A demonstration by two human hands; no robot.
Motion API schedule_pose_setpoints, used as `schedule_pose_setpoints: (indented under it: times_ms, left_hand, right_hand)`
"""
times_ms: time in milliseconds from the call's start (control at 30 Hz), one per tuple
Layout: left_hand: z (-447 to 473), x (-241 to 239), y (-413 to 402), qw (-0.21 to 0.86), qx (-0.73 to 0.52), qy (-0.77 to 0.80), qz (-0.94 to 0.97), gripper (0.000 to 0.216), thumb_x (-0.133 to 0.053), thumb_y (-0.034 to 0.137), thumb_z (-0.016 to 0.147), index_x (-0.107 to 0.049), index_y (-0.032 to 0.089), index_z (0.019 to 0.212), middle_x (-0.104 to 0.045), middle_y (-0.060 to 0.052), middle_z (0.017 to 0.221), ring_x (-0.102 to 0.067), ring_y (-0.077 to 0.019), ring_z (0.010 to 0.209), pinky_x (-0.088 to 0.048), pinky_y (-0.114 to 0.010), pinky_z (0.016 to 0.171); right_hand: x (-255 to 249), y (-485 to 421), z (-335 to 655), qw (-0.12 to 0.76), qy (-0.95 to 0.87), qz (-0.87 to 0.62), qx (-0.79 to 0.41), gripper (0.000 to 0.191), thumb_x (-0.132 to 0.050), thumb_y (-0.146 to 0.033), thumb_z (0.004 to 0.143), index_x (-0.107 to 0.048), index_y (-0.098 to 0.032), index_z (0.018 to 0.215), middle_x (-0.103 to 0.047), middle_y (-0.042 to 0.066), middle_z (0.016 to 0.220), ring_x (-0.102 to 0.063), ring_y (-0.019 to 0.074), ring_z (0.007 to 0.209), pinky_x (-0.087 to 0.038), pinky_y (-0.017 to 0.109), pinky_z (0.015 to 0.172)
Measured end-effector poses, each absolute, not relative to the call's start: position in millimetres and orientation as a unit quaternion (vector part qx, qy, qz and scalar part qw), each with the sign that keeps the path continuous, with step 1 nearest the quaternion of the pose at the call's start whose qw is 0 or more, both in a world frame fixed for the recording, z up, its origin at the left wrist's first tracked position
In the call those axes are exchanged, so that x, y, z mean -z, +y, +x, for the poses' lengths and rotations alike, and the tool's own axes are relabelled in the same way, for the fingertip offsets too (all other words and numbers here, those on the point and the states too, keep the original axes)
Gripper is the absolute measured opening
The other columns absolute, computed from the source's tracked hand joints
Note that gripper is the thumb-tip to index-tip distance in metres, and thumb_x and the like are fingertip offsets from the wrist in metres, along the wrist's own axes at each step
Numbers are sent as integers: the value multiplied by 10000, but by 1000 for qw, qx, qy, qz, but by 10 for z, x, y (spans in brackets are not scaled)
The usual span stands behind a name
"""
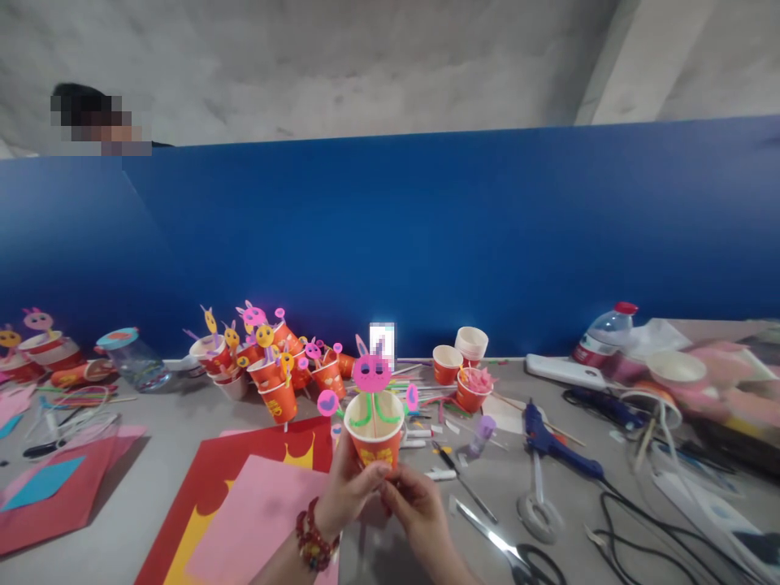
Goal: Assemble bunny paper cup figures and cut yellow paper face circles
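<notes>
My left hand (357, 483), with a red bead bracelet at the wrist, is wrapped round a red paper cup (376, 443) with yellow print. A pink paper rabbit face (371, 374) rises above the cup's rim. Two pink paper circles, the left one (328, 403) with a purple heart, stick out at the sides on green stems (361, 420). A thin stick shows inside the cup. Just below the cup, my right hand (415, 505) is closed in a pinch, close to the left thumb. What its fingertips hold is hidden.
Pink paper (249, 520) lies on red paper at left. Scissors (493, 536), a tape roll (539, 518) and a blue glue gun (557, 447) with its cord lie right. Behind stand decorated cups (277, 398), plain cups (448, 364) and a bottle (603, 333) before a blue partition (390, 244).
</notes>
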State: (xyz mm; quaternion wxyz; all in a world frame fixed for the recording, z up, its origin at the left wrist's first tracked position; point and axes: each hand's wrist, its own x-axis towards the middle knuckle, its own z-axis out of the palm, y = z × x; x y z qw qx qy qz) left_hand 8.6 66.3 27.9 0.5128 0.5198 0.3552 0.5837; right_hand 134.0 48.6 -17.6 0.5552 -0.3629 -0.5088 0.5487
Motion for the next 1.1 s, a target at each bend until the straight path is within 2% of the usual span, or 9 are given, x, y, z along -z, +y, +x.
schedule_pose_setpoints:
  times_ms: [100, 267, 400, 567, 667, 833, 1000, 1100]
  left_hand:
    - [48, -303, 688, 516, -584, 364, 510, 733, -769, 519, 701, -540, 236, 1338, -728, -103, 1070, -692, -263, 878, -590, -369, 796]
    - [-17, -368, 717, 487, -603, 366, 516, 737, -800, 417, 703, -515, 243, 1360, -696, -99, 1169, -661, -284, 1040, -547, -380, 923]
    - [-19, -365, 717, 495, -600, 358, 516, 716, -795, 415, 710, -524, 240, 1350, -696, -105, 1176, -664, -287, 1038, -551, -374, 909]
    - [25, -310, 679, 515, -585, 357, 515, 696, -778, 454, 722, -536, 228, 1335, -703, -125, 1149, -682, -271, 939, -581, -348, 778]
    - [76, -247, 642, 517, -583, 348, 521, 675, -785, 468, 715, -553, 228, 1302, -706, -116, 1133, -681, -256, 918, -571, -345, 799]
    - [145, -153, 613, 528, -574, 341, 525, 578, -756, 497, 743, -582, 217, 1218, -719, -74, 974, -667, -230, 834, -560, -368, 811]
    - [83, -244, 679, 510, -582, 374, 511, 625, -763, 504, 732, -572, 216, 1253, -715, -77, 989, -664, -252, 896, -559, -378, 824]
    - [2, -350, 739, 495, -598, 370, 511, 656, -758, 470, 753, -526, 235, 1320, -711, -83, 1043, -661, -269, 997, -547, -389, 886]
  right_hand:
    - [272, 443, 1318, 539, -512, -375, -554, 350, -745, -532, 776, -748, -184, 742, -634, 26, 614, -517, 124, 499, -401, 237, 492]
    - [342, 389, 1293, 518, -526, -384, -554, 377, -717, -551, 798, -748, -177, 760, -636, 24, 595, -533, 128, 514, -413, 232, 502]
    - [358, 392, 1294, 514, -536, -391, -544, 364, -713, -541, 804, -751, -182, 764, -639, 24, 591, -538, 134, 512, -412, 235, 499]
    - [287, 433, 1330, 541, -519, -390, -535, 334, -725, -520, 800, -756, -189, 771, -660, 41, 656, -537, 143, 525, -424, 250, 505]
    - [195, 472, 1360, 569, -514, -389, -511, 344, -735, -516, 788, -736, -179, 720, -614, 24, 599, -496, 135, 512, -405, 244, 496]
    - [157, 501, 1368, 591, -514, -380, -492, 401, -723, -559, 778, -697, -170, 682, -559, 6, 565, -452, 128, 502, -377, 238, 478]
    - [283, 423, 1307, 548, -518, -394, -526, 434, -694, -575, 803, -698, -152, 709, -561, 6, 556, -467, 117, 487, -367, 228, 479]
    - [334, 373, 1269, 515, -522, -403, -548, 452, -693, -599, 794, -708, -151, 741, -584, 11, 574, -485, 115, 485, -387, 221, 474]
